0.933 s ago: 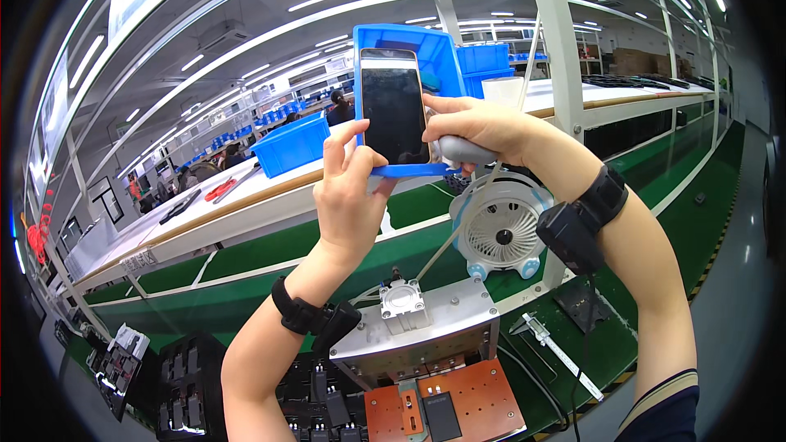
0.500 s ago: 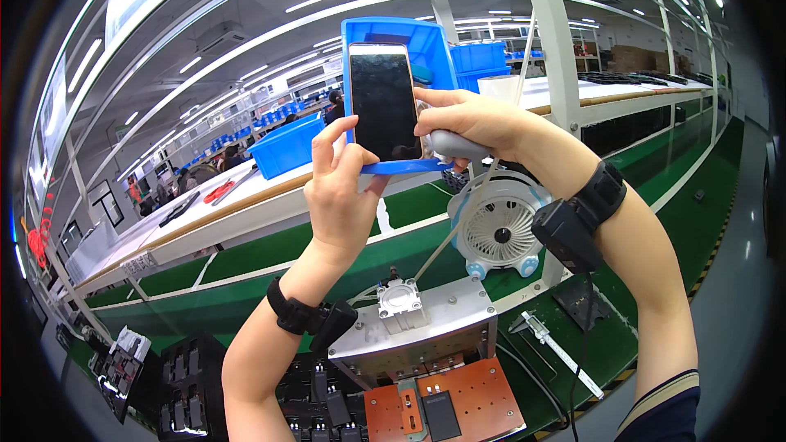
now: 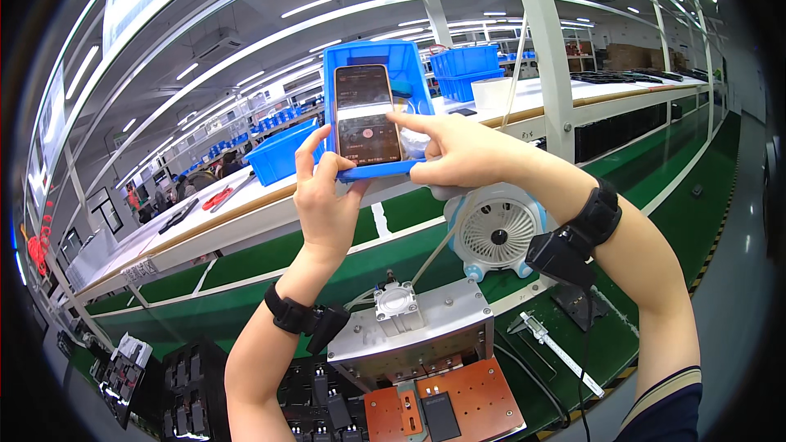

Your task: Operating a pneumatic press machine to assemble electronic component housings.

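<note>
A phone (image 3: 366, 98) with its screen lit leans upright inside a blue plastic bin (image 3: 332, 57), raised in front of me. My left hand (image 3: 326, 188) pinches the bin's front rim near its left corner. My right hand (image 3: 463, 150) is at the rim's right end, its index finger stretched to the phone's screen. Its thumb rests by the rim, and the other fingers curl out of sight. Beneath that palm shows part of a smooth, rounded grey object (image 3: 449, 193), apparently held in it. Clear plastic (image 3: 416, 141) lies in the bin beside the phone.
A white fan (image 3: 498, 236) stands behind a metal press fixture (image 3: 409, 323) with an orange plate (image 3: 483, 401). Calipers (image 3: 557, 352) lie on the green bench at right. Black battery-like parts (image 3: 336, 409) sit lower left. Another blue bin (image 3: 282, 155) is on the shelf.
The phone's screen has gone from dark to lit. My right hand has left the phone's side edge, index finger now on the screen. The bin has shifted slightly down and left.
</note>
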Available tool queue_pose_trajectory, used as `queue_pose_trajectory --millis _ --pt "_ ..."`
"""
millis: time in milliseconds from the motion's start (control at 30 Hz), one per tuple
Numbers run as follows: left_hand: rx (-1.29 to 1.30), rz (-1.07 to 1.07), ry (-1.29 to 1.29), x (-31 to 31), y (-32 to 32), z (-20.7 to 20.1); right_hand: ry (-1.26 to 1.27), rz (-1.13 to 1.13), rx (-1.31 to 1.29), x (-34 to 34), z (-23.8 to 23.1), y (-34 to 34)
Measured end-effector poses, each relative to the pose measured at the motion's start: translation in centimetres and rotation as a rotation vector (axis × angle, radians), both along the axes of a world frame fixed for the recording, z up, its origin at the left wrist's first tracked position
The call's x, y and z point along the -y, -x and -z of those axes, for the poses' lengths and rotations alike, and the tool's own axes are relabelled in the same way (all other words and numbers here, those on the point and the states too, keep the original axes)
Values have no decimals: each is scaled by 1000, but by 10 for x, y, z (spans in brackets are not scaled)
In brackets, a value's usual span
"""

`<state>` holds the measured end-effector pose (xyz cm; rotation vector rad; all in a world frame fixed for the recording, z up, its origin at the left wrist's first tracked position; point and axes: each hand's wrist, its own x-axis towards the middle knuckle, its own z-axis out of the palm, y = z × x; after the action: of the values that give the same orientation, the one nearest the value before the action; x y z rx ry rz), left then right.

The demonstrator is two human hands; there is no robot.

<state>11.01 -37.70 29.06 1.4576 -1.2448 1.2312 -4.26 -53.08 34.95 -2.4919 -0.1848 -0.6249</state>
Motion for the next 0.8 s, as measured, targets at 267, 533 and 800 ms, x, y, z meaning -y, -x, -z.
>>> queue_pose_trajectory --millis 267,533,800 --pt "53 -20 1 2 1 1 223 -12 35 -1 -3 -19" --pt "54 -19 -10 -1 1 6 243 -33 153 0 10 -23" --pt "80 6 -6 1 -2 7 380 13 212 1 13 -31"
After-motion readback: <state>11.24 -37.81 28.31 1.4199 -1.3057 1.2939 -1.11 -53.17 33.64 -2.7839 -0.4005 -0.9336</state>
